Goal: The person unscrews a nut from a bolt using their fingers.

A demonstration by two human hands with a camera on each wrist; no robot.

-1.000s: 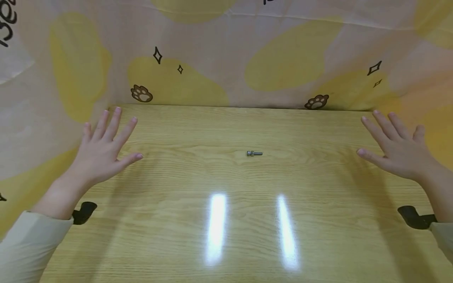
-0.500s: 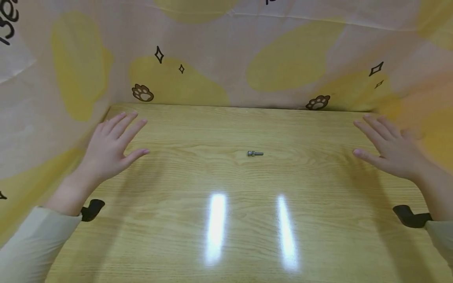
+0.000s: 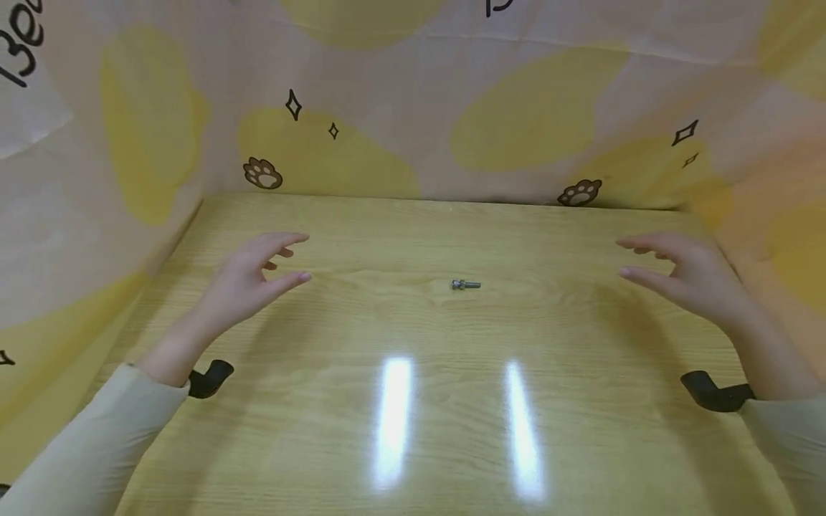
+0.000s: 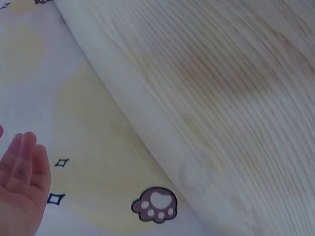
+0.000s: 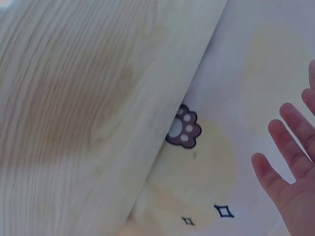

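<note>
A small metal bolt lies sideways on the wooden table, right of the middle in the head view; what looks like a nut sits on its shank near the head. My left hand hovers over the table to the bolt's left, fingers loosely bent and thumb apart, holding nothing. On the far side, my right hand is held in a similar way, also with nothing in it. Neither hand touches the bolt. Part of each hand shows in its own wrist view, and the bolt appears in neither of those.
Wood-grain tabletop spreads between the hands, with two bright light reflections near the front. A patterned cloth with paw prints hangs behind the table and along both sides. A black piece projects from the left cuff, another from the right.
Both hands have moved inward, toward the middle of the table. Their fingers, spread wide a second ago, are now closer together and loosely bent. The bolt has stayed in place.
</note>
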